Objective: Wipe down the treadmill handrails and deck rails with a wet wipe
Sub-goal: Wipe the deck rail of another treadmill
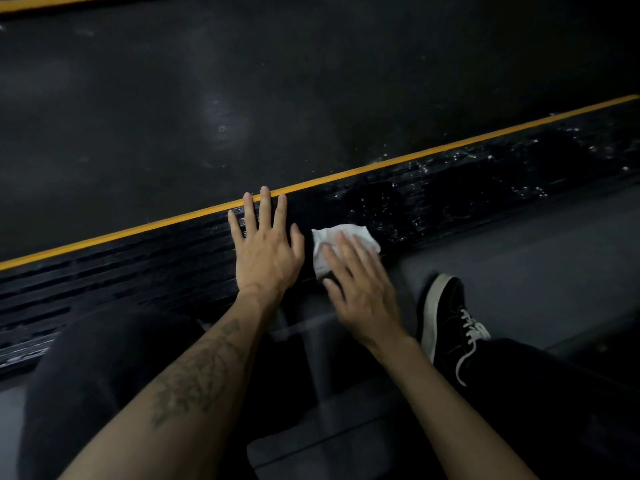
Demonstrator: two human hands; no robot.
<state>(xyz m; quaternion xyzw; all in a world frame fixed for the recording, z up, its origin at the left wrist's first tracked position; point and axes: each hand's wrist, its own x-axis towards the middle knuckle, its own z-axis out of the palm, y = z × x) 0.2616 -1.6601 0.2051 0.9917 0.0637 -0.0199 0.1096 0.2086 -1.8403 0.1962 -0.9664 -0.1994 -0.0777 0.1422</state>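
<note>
Left hand (265,252): flat, fingers spread, resting on the black ribbed deck rail (450,195).
Right hand (360,289): at its 3 o'clock, straight fingers pressing the wet wipe (341,239) onto the rail.
Wipe: near edge hidden under the fingers.
Shoe (450,320): black, heel covered by the trouser leg.

The deck rail (450,188) is a long black ribbed strip running diagonally from lower left to upper right, edged along its far side by a narrow yellow stripe (381,163) beside the dark treadmill belt (242,81). To the right of the wipe its ribs glisten with scattered wet specks; to the left they look duller. The wet wipe (341,237) is white, crumpled and partly folded, lying flat on the rail near its near edge, its lower part covered by straight fingers (346,251) pressing on it.
</note>
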